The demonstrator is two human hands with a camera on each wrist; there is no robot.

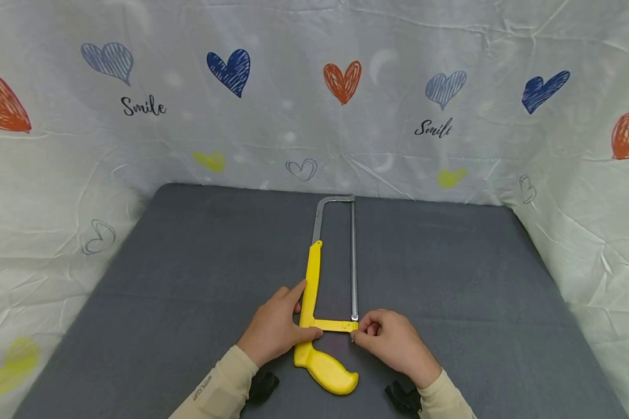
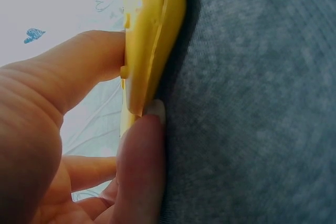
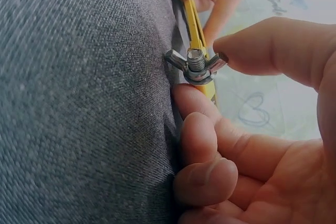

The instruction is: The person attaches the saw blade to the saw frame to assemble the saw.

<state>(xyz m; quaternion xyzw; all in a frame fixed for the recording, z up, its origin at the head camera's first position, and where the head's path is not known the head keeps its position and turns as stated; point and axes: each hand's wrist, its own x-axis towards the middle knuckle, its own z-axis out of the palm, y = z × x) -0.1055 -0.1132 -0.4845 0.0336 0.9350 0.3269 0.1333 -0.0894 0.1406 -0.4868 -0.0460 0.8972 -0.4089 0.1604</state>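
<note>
A yellow-handled hacksaw [image 1: 309,291] lies flat on the grey cloth, its handle [image 1: 332,375] towards me and its blade [image 1: 353,262] along the right side. My left hand [image 1: 275,329] holds the yellow frame just above the handle, thumb across the top and fingers along the left edge. At the near end of the blade, my right hand [image 1: 395,343] pinches a metal wing nut [image 3: 198,78]. In the right wrist view the thumb presses one wing, the index finger lies close below, and the other fingers curl. A threaded bolt end [image 3: 196,60] pokes through the nut.
Grey cloth [image 1: 215,250] covers the table on both sides of the saw. A white curtain [image 1: 293,134] printed with hearts hangs behind and beside the table. Black wrist pieces [image 1: 264,387] sit beneath both sleeves.
</note>
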